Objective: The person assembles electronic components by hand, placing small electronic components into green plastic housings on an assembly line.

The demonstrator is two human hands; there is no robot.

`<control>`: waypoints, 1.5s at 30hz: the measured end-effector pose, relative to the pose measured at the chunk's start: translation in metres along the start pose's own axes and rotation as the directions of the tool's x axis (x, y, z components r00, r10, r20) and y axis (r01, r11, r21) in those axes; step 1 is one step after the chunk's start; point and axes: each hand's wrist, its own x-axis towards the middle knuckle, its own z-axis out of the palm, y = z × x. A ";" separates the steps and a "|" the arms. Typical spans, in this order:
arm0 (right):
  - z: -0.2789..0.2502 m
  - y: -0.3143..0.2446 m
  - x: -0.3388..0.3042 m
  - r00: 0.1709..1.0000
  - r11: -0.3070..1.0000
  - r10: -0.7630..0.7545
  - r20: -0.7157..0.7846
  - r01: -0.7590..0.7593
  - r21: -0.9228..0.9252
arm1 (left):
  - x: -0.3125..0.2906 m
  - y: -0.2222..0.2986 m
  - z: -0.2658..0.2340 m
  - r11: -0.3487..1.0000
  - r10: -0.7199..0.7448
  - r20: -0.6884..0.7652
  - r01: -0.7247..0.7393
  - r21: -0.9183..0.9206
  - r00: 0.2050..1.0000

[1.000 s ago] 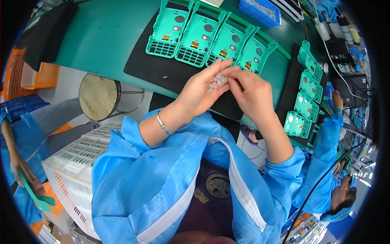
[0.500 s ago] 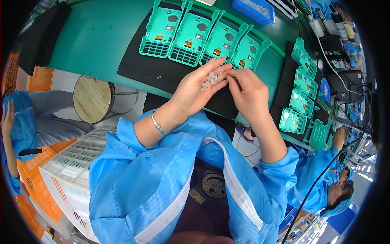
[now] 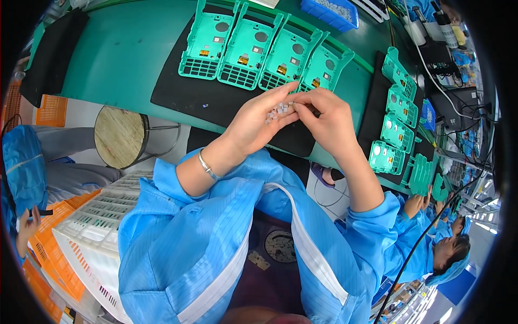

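My left hand (image 3: 249,123) is turned palm up and cupped around a small heap of whitish, translucent pieces (image 3: 279,110). Over its fingers, my right hand (image 3: 328,120) has thumb and forefinger pinched together at the edge of the heap. Whatever may be between those fingertips is too small to make out. Just beyond both hands, several green plastic housings (image 3: 247,47) stand side by side on a black mat (image 3: 175,89). Each has a grille at its near end and small orange and pale patches inside.
A blue bin (image 3: 345,20) of small pale pieces sits at the far edge of the green table (image 3: 121,51). More green housings (image 3: 396,132) line a mat on the right, near co-workers in blue. A round stool (image 3: 120,136) and a white crate (image 3: 89,232) stand at left.
My right fingertips have come in over the heap, and the fingers of my left hand are more curled. At the far left, a seated person's hand has moved lower.
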 end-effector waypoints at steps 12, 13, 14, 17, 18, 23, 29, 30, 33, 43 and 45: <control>-0.008 -0.003 -0.007 0.898 0.828 0.438 0.036 -0.419 0.372 | 0.000 -0.010 -0.001 0.994 0.018 -0.141 -0.004 0.105 0.990; -0.009 -0.002 -0.006 0.874 0.785 0.479 0.077 -0.466 0.408 | 0.000 -0.011 -0.001 0.997 0.020 -0.141 -0.009 0.077 0.990; -0.010 -0.002 -0.006 0.848 0.738 0.516 0.120 -0.511 0.440 | 0.000 -0.012 -0.002 0.999 0.021 -0.140 -0.014 0.049 0.990; -0.012 -0.006 -0.004 0.834 0.746 0.537 0.127 -0.540 0.389 | 0.001 -0.014 -0.002 0.999 0.003 -0.129 0.001 0.035 0.992; -0.013 -0.007 -0.004 0.835 0.747 0.536 0.126 -0.538 0.390 | 0.001 -0.015 -0.002 0.999 0.005 -0.128 -0.001 0.036 0.992; -0.012 -0.006 -0.001 0.805 0.719 0.565 0.179 -0.587 0.372 | 0.004 -0.018 -0.006 0.999 0.040 -0.128 -0.037 0.030 0.991; -0.021 0.053 0.033 0.735 0.618 0.649 0.196 -0.659 0.429 | 0.000 -0.009 0.001 0.998 0.046 -0.138 -0.039 0.054 0.989; -0.022 0.067 0.039 0.711 0.625 0.670 0.215 -0.695 0.356 | 0.000 -0.008 0.002 0.998 0.052 -0.112 -0.047 0.043 0.992; -0.017 0.090 0.056 0.676 0.624 0.689 0.261 -0.737 0.261 | -0.007 0.001 0.008 0.997 0.056 -0.126 -0.048 0.063 0.991; -0.012 0.096 0.086 0.645 0.649 0.699 0.310 -0.754 0.103 | -0.016 0.015 -0.012 0.975 0.095 -0.100 -0.072 0.210 0.990; -0.013 0.098 0.089 0.635 0.648 0.682 0.363 -0.754 0.103 | -0.017 0.021 -0.004 0.981 0.098 -0.127 -0.075 0.180 0.987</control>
